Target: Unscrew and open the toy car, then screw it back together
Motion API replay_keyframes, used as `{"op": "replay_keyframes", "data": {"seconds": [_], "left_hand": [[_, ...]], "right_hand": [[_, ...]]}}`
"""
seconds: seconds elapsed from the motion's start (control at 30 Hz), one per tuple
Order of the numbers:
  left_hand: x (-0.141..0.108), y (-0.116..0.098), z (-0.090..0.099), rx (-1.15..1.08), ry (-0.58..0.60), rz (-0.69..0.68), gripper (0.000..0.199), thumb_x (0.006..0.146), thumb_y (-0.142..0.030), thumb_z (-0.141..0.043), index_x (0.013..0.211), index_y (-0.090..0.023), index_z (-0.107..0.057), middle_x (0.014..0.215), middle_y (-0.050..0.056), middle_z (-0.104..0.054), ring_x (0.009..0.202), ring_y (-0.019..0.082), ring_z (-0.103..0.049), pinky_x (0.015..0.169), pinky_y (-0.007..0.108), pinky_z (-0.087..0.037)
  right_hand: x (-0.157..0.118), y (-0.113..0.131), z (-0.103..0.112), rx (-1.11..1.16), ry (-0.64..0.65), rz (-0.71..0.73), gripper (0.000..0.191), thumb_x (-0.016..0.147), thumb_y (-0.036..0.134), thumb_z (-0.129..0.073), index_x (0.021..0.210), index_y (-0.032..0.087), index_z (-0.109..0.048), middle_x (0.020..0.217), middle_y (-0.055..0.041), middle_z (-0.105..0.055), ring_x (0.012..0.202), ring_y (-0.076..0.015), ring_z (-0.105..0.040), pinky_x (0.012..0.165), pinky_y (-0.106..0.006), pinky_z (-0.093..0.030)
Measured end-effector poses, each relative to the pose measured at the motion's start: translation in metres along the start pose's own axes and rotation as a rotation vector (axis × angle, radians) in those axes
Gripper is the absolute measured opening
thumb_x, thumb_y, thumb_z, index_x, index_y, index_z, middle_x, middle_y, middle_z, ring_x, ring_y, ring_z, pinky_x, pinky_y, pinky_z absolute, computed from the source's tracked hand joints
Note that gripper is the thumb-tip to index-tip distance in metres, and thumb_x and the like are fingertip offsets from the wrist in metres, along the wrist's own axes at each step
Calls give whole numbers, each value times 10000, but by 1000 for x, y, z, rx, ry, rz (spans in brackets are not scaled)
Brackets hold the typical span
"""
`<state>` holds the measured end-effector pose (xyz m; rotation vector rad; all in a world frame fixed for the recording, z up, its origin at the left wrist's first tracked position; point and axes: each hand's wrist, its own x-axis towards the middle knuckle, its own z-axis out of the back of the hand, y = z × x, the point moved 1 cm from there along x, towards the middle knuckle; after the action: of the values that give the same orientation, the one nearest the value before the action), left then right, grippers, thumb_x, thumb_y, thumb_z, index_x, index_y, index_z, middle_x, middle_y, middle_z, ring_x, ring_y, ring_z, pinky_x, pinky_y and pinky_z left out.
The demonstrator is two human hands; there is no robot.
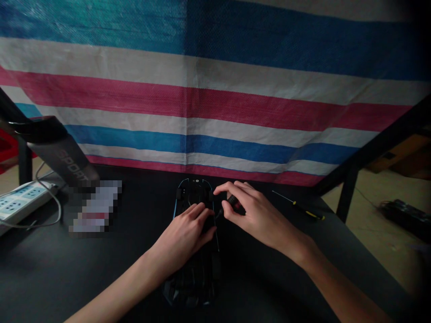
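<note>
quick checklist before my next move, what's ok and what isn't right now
1. Left hand steadying the dark car-like object: ok, it lies across the middle of it; how firmly, cannot tell.
2. Small dark piece in the right hand: ok, it appears held among the curled fingers and thumb.
3. Piece free of the car-like object: cannot tell, the gap between them is too dark.
4. Screwdriver out of the way: ok, lying on the table beyond the right hand.
5. Bottle and power strip apart from the hands: ok, both far left.
</note>
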<state>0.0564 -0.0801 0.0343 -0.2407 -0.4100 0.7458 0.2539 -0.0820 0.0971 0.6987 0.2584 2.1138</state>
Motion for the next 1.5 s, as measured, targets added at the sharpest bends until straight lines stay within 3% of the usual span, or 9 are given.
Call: {"op": "replay_keyframes", "data": {"seconds": [0.27,0.43,0.6,0.77,1.0,1.13,1.23,1.33,1.5], "left_hand": [[1,1,0,25,5,-14,198,1023,-307,-518,1161,-181,-583,1098,70,-614,1026,238,-654,888,407,-597],[0,3,-2,40,-3,-17,221,1026,-319,-512,1189,-183,-572,1125,78,-619,1056,246,-653,913,419,-594],[1,0,1,46,8,-14,200,1027,-312,-508,1158,-176,-574,1092,72,-626,1027,238,-657,906,409,-594],[2,-2,4,59,31,-2,223,1017,-292,-526,1201,-174,-567,1112,80,-618,1047,242,-659,914,411,-593],[2,-4,9,37,20,22,203,1012,-285,-537,1182,-188,-592,1059,55,-619,983,220,-680,870,379,-604],[0,-4,8,-14,10,36,243,1014,-275,-537,1246,-222,-587,1083,45,-616,1010,210,-687,860,347,-599],[-1,-4,7,-41,5,44,221,1017,-275,-534,1226,-240,-599,1092,38,-619,1045,209,-676,875,338,-584],[-2,-5,7,-63,17,60,203,1023,-282,-524,1207,-249,-604,1086,26,-619,1044,198,-670,888,331,-567],[-1,-7,8,-62,33,77,166,1026,-287,-516,1156,-244,-610,1055,16,-613,1014,190,-661,870,326,-541]], "right_hand": [[-3,4,-2,22,-8,10,238,974,159,-540,1175,264,-614,1070,-23,-700,1018,-202,-640,951,-388,-489],[-3,4,-2,-27,-1,-23,133,996,286,-576,1100,275,-658,939,-2,-714,896,-205,-652,864,-387,-499],[-3,6,-2,-28,-33,32,281,952,174,-583,1214,269,-611,1122,-21,-715,1065,-219,-632,973,-410,-464],[-1,6,-4,-86,-18,-29,160,1004,285,-557,1128,256,-655,973,-23,-737,898,-217,-664,874,-408,-495],[-2,4,3,69,-73,15,334,960,120,-566,1259,267,-584,1179,-31,-676,1159,-209,-600,1041,-405,-465],[-11,-10,10,239,-95,-8,362,975,150,-570,1299,310,-573,1275,-4,-640,1195,-182,-588,1060,-362,-452],[-21,-31,9,326,-187,-97,290,989,236,-574,1269,309,-596,1246,3,-651,1085,-178,-619,991,-335,-466],[-30,-58,-2,407,-252,-217,282,1003,337,-553,1279,303,-598,1169,-6,-656,950,-181,-606,889,-331,-464],[-40,-84,-28,544,-189,-344,347,1001,407,-519,1318,286,-592,942,-4,-614,800,-184,-538,747,-318,-434]]}}
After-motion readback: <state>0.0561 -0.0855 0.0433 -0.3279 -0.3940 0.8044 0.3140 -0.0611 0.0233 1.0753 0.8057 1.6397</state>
